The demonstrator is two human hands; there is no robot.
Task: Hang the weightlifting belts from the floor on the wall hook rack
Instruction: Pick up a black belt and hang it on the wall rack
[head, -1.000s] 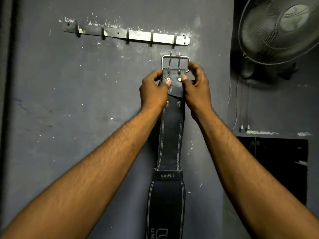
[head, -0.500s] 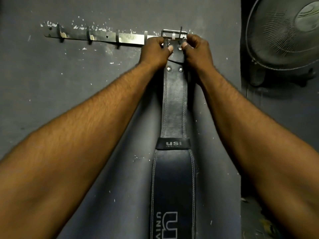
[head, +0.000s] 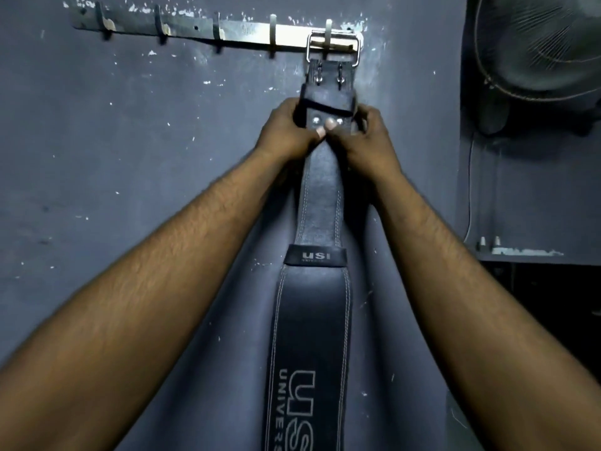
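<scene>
In the head view, the one view you have, the buckle (head: 332, 48) now frames the rightmost hook (head: 328, 35) of the wall hook rack (head: 208, 29), where half a second ago your hands were pressing it up against that end of the rack and a second ago it hung below the rail. Your hands have since slid down the strap: the left hand (head: 287, 133) and right hand (head: 369, 136) are both closed around the belt (head: 320, 203) just under its rivets, thumbs meeting on the front. My reading is that the hook carries this belt and you are only steadying it, so letting go should finish this one. The belt hangs flat down the wall (head: 130, 157), its lower end cut off by the frame's bottom edge. You cannot see how deep the hook sits behind the buckle bar, your fingers are hidden behind the strap, and the floor with any remaining belts is out of view. The fan (head: 540, 43) at right is partly cropped.
</scene>
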